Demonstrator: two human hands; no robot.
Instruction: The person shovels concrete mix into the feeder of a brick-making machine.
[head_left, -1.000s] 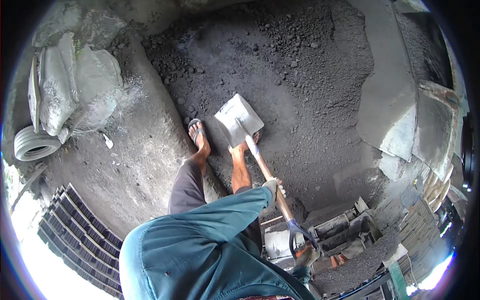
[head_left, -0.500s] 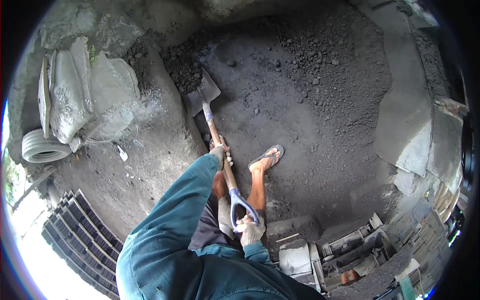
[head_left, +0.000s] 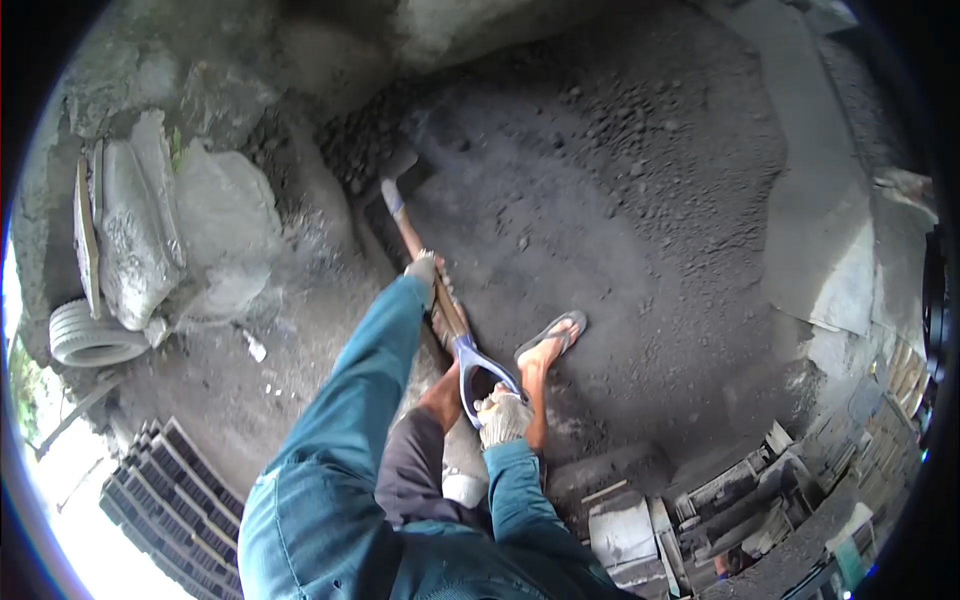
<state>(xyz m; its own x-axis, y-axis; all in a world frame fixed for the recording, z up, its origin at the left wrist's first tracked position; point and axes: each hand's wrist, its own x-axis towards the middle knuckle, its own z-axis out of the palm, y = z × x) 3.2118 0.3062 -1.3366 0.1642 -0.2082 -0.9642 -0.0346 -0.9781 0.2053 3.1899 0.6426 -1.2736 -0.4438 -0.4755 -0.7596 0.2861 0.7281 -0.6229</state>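
A shovel (head_left: 409, 234) with a wooden shaft and a blue D-shaped handle slants across the ground in front of me. My left hand (head_left: 427, 268), in a pale knit glove, is wrapped round the middle of the shaft. Farther back, my gloved right hand (head_left: 504, 416) grips the D-handle. The blade, dark and partly hard to make out, meets the lumpy dark soil (head_left: 350, 140) at the foot of the wall. Below the handle are my legs, and one sandalled foot (head_left: 550, 340) stands on the ground to the right.
Loose dark clods (head_left: 640, 150) spread over the ground ahead and right. Grey sacks (head_left: 135, 240) and a tyre (head_left: 95, 335) lie on the left, above stacked slatted trays (head_left: 175, 500). Sheets (head_left: 840, 250) line the right side, with wooden and metal scraps (head_left: 745, 500) at lower right.
Both hands have pushed the shovel forward, away from my body. Its blade sits farther into the dark heap and shows less of its face. The view has shifted slightly.
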